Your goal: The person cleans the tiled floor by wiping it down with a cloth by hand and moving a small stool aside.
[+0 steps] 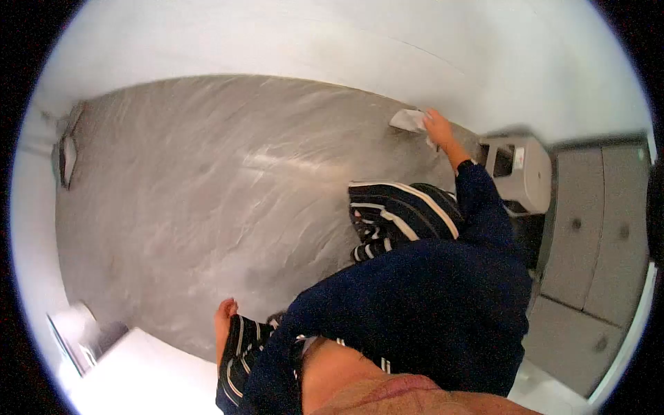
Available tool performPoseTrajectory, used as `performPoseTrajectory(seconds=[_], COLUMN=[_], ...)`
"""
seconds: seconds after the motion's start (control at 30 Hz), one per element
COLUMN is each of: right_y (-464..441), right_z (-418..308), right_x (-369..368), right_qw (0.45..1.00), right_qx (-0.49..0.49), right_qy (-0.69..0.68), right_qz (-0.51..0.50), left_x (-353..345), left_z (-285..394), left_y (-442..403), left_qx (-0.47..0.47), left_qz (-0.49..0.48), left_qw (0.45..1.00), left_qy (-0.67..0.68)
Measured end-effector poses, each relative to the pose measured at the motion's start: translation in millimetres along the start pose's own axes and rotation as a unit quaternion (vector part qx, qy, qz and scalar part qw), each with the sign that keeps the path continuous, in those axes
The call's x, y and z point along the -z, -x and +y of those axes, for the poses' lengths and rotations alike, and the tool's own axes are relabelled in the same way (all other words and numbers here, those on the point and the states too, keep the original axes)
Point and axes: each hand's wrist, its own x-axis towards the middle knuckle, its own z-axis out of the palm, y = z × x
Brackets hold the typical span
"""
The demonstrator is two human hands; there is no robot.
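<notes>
My right hand (437, 128) reaches out near the wall at the upper right, its fingers closed on a white cloth (408, 120). The cloth hangs from the fingers over the grey floor (194, 173), close to the foot of the wall. Low in the view, left of my body, my left hand (225, 311) is beside the striped trousers (404, 211). Its fingers are small and bent, and whether they hold anything is unclear.
A beige step stool (529, 176) stands right of my right arm, next to a grey cabinet (577, 221) with knobs. The white wall (277, 41) runs along the top. A bright white surface (152, 373) is at the lower left.
</notes>
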Motion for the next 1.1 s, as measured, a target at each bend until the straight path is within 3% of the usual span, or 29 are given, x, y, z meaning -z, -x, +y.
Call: performPoseTrajectory(seconds=[0.07,0.13,0.17,0.23,0.3,0.43,0.5,0.53,0.6,0.63,0.7,0.83,0.9,0.97,1.03,1.1], right_y=[35.3,41.2,45.4,46.0,28.3,0.2,-14.9,-22.3,-40.5,-41.8,-46.2,-56.6,-40.2,5.3,41.2,51.0], right_z=[47.1,94.5,113.0,147.7,171.3,194.7,111.0,75.8,-6.0,-52.5,-124.6,-219.8,-243.4,-266.7,-245.3,-249.7], right_x=[-29.1,-42.3,-35.4,-0.8,32.1,6.1,-8.4,-26.4,-47.8,-53.7,-72.9,-143.1,-173.3,-173.5,-185.5,-167.8], right_qw=[0.988,0.946,0.925,0.89,0.896,0.897,0.892,0.888,0.891,0.911,0.947,0.942,0.903,0.86,0.812,0.808], right_qx=[-0.108,-0.239,-0.259,-0.203,-0.234,-0.317,-0.212,-0.13,-0.017,0.006,0.008,0.286,0.413,0.44,0.489,0.452], right_qy=[-0.04,-0.001,0.015,0.03,0.109,0.226,0.389,0.394,0.344,0.294,0.27,0.132,0.116,0.16,0.151,0.074], right_qz=[0.103,0.219,0.278,0.408,0.361,0.211,0.088,0.196,0.296,0.288,0.175,0.119,-0.012,-0.201,-0.279,-0.371], left_x=[45.0,34.8,33.2,28.6,16.7,27.9,23.8,22.8,10.9,7.1,4.8,-16.2,-23.0,-27.4,-28.2,-27.9], left_z=[22.8,0.8,-10.6,-19.4,-2.2,32.9,85.6,105.0,133.6,148.1,166.4,159.0,137.7,120.2,117.2,126.1], left_y=[2.8,12.4,14.0,6.0,2.4,50.0,67.3,77.1,97.6,107.3,118.7,141.8,145.9,149.9,146.6,142.6], left_qx=[-0.024,-0.033,-0.02,-0.043,-0.046,-0.001,0.023,0.035,0.041,0.034,0.031,0.075,0.097,0.117,0.174,0.139], left_qz=[-0.025,-0.012,-0.015,-0.027,-0.04,-0.014,-0.036,-0.048,-0.058,-0.058,-0.059,-0.027,-0.027,-0.048,-0.1,-0.097], left_qw=[0.997,0.996,0.995,0.984,0.978,0.984,0.985,0.981,0.982,0.985,0.987,0.992,0.991,0.987,0.974,0.983], left_qy=[-0.064,-0.086,-0.093,-0.173,-0.201,-0.178,-0.168,-0.182,-0.174,-0.158,-0.144,-0.103,-0.091,-0.102,-0.108,-0.077])
